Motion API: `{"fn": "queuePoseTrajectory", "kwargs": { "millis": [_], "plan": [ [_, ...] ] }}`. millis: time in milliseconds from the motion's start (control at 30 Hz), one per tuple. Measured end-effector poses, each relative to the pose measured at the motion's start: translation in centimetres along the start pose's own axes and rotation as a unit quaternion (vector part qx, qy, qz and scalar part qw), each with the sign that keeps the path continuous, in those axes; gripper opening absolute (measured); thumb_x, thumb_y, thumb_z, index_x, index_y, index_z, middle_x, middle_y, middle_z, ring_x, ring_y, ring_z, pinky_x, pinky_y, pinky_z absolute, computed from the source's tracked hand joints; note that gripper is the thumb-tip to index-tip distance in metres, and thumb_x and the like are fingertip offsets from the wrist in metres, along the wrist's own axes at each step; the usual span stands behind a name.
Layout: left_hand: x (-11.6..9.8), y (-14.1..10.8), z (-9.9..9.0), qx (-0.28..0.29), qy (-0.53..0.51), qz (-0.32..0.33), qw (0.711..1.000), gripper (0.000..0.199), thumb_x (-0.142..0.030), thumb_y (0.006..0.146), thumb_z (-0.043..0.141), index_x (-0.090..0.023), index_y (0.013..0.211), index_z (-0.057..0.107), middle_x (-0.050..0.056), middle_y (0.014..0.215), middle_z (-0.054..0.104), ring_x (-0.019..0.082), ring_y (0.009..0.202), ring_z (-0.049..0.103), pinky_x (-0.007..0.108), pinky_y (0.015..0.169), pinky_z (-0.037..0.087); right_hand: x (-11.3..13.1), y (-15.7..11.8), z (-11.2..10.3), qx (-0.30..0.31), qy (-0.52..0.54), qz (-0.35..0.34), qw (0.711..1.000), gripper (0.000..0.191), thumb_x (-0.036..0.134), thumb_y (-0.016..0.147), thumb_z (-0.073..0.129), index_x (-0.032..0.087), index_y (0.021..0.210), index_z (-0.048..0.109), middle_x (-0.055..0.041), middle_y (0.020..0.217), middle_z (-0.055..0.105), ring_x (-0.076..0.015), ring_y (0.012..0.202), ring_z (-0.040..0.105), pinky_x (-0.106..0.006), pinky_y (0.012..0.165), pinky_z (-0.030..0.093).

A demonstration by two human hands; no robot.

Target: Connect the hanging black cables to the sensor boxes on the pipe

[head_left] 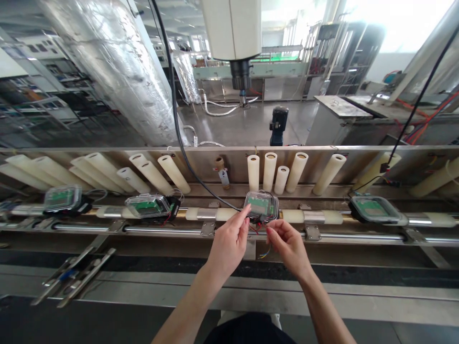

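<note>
A clear-lidded case with a green circuit board (263,204) sits on the rail in front of me, with a black cable running to its left side. My left hand (231,241) touches the case's lower left corner, its fingers pressed together; whatever lies under them is hidden. Just right of it, my right hand (287,246) pinches thin wires below the case. Red wires (254,230) show between the hands. Loose ends of blue and yellow wire (264,254) hang beneath my right fingers.
Similar cases stand along the rail at left (152,206), far left (62,198) and right (375,209). Cream tubes (253,173) lean on the back panel. A metal clamp frame (77,277) lies front left. A black cable (174,95) hangs across the view.
</note>
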State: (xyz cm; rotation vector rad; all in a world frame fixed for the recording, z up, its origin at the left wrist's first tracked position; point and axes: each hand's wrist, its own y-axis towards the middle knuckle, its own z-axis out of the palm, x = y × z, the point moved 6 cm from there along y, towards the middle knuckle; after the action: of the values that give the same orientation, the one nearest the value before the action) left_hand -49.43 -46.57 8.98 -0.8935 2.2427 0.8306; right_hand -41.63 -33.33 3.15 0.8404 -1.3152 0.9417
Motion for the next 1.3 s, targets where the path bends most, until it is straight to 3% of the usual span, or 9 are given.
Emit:
{"fn": "queuePoseTrajectory", "kwargs": {
  "millis": [133, 233, 400, 567, 700, 867, 1033, 1200, 1300],
  "plan": [
    [0.2, 0.4, -0.6, -0.001, 0.034, 0.01, 0.999, 0.038, -0.027, 0.094, 0.039, -0.02, 0.13, 0.048, 0.008, 0.117, 0.067, 0.017, 0.104, 0.064, 0.029, 0.092, 0.051, 1.6, -0.8, -0.3, 0.104, -0.034, -0.067, 0.992, 0.019, 0.032, 0.088, 0.048, 0.018, 0.1, 0.057, -0.0032, 0.081, 0.062, -0.0115, 0.066, 0.055, -0.026, 0.062, 0.047],
    [0.0, 0.8, -1.3, -0.011, 0.07, 0.013, 0.997, 0.04, -0.028, 0.094, 0.039, -0.022, 0.133, 0.045, 0.007, 0.109, 0.07, 0.017, 0.094, 0.068, 0.03, 0.085, 0.053, 2.9, -0.8, -0.6, 0.125, -0.11, -0.113, 0.98, 0.019, 0.024, 0.086, 0.052, 0.02, 0.102, 0.062, -0.0048, 0.091, 0.063, -0.0143, 0.081, 0.059, -0.03, 0.076, 0.049],
    [-0.8, 1.3, -1.8, -0.005, 0.015, -0.038, 0.999, 0.03, -0.03, 0.09, 0.044, -0.022, 0.116, 0.058, 0.003, 0.088, 0.073, 0.015, 0.067, 0.067, 0.025, 0.063, 0.053, 3.5, 0.6, -1.8, 0.042, -0.153, -0.149, 0.976, 0.01, 0.029, 0.081, 0.063, 0.021, 0.082, 0.068, -0.004, 0.084, 0.067, -0.0156, 0.083, 0.061, -0.029, 0.077, 0.049],
    [-2.4, 2.0, 1.2, 0.091, -0.16, -0.098, 0.978, 0.022, -0.031, 0.084, 0.054, -0.02, 0.099, 0.066, 0.005, 0.089, 0.071, 0.015, 0.067, 0.065, 0.022, 0.051, 0.051, 2.5, 1.8, -3.0, -0.02, -0.033, -0.103, 0.994, 0.019, 0.038, 0.078, 0.065, 0.02, 0.078, 0.068, -0.0017, 0.07, 0.067, -0.0145, 0.065, 0.062, -0.028, 0.064, 0.052],
    [-3.5, 3.5, 3.1, 0.09, -0.209, -0.105, 0.968, 0.02, -0.035, 0.08, 0.06, -0.019, 0.089, 0.068, 0.003, 0.079, 0.071, 0.015, 0.063, 0.063, 0.023, 0.053, 0.051, 2.2, 2.1, -3.4, -0.02, -0.003, -0.084, 0.996, 0.022, 0.041, 0.077, 0.066, 0.019, 0.078, 0.068, -0.0023, 0.072, 0.066, -0.0142, 0.064, 0.061, -0.027, 0.061, 0.052],
    [-3.9, 5.3, 4.0, 0.065, -0.184, -0.09, 0.977, 0.017, -0.034, 0.079, 0.06, -0.019, 0.075, 0.067, 0.0, 0.071, 0.067, 0.014, 0.065, 0.06, 0.025, 0.063, 0.049, 2.6, 2.1, -4.2, -0.023, -0.06, -0.111, 0.992, 0.02, 0.038, 0.08, 0.064, 0.019, 0.077, 0.07, -0.0016, 0.067, 0.063, -0.0125, 0.06, 0.058, -0.024, 0.058, 0.048],
    [-4.9, 6.4, 4.4, 0.078, -0.152, -0.073, 0.983, 0.019, -0.037, 0.08, 0.058, -0.02, 0.074, 0.066, 0.0, 0.073, 0.065, 0.014, 0.065, 0.057, 0.024, 0.061, 0.044, 4.5, 1.9, -5.7, -0.092, -0.106, -0.171, 0.975, 0.015, 0.034, 0.079, 0.064, 0.02, 0.082, 0.07, -0.0066, 0.097, 0.061, -0.011, 0.067, 0.056, -0.023, 0.057, 0.046],
    [-5.9, 7.6, 4.9, 0.083, -0.107, -0.036, 0.99, 0.024, -0.041, 0.08, 0.056, -0.022, 0.07, 0.067, -0.001, 0.069, 0.062, 0.015, 0.063, 0.057, 0.024, 0.058, 0.042, 4.4, 2.7, -5.8, -0.094, 0.005, -0.107, 0.99, 0.021, 0.039, 0.078, 0.065, 0.019, 0.082, 0.069, 0.0019, 0.06, 0.058, -0.009, 0.052, 0.05, -0.021, 0.05, 0.041],
    [-5.6, 8.2, 5.4, 0.096, -0.089, -0.04, 0.991, 0.032, -0.05, 0.078, 0.053, -0.023, 0.068, 0.067, 0.0, 0.068, 0.064, 0.017, 0.064, 0.06, 0.026, 0.058, 0.044, 4.0, 3.5, -6.1, -0.105, 0.086, -0.084, 0.987, 0.027, 0.044, 0.074, 0.068, 0.017, 0.074, 0.066, 0.0039, 0.051, 0.054, -0.0077, 0.046, 0.045, -0.02, 0.045, 0.036]
  ]
}}
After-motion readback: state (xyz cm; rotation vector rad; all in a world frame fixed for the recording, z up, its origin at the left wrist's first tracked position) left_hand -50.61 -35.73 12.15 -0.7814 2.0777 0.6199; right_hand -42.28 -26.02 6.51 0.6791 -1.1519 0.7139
